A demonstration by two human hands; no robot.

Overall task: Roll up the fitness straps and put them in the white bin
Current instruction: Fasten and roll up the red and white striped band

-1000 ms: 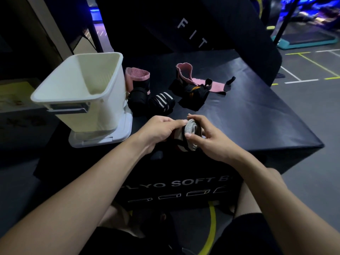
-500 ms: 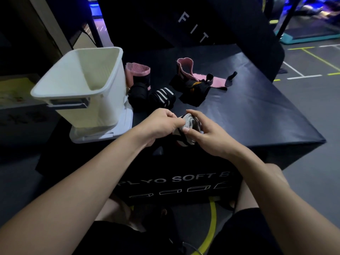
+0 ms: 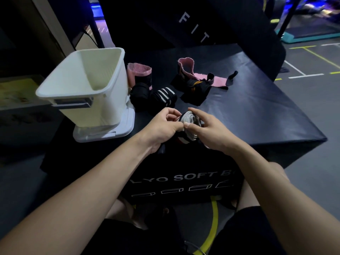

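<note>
A: Largest first. What carries everything?

B: The black plyo box [image 3: 257, 115], serving as your desk. White lettering shows on its near face, partly hidden by your forearms. You sit at its near edge, dark shorts at the bottom of view.

A: The white bin [image 3: 88, 89]?

B: Upright at the left of the desk, standing on a flat white lid [image 3: 127, 124]. Its mouth is open; what shows of the inside looks bare, the bottom not visible.

A: Loose straps?

B: Beyond your hands. A pink rolled strap [image 3: 138, 73] stands just beside the bin's right wall. In front of it, a black roll [image 3: 139, 92] touching a black strap with white stripes [image 3: 163, 95]. Further right, an unrolled pink strap [image 3: 202, 78] lies across the desk, one end curling up, with a black-and-orange strap [image 3: 196, 89] bundled on top of it.

A: Your hands?

B: Both meet above the near edge of the desk. Your left hand [image 3: 163, 126] has fingers curled, pinching the side of the grey-and-black roll [image 3: 187, 117]. Your right hand [image 3: 207, 129] has thumb and fingers closed round the same roll from the other side. So both grips are on that roll.

A: And the roll itself?

B: Wound tight, held clear of the desk between your hands, a striped tail hanging below. It is well apart from the bin.
</note>
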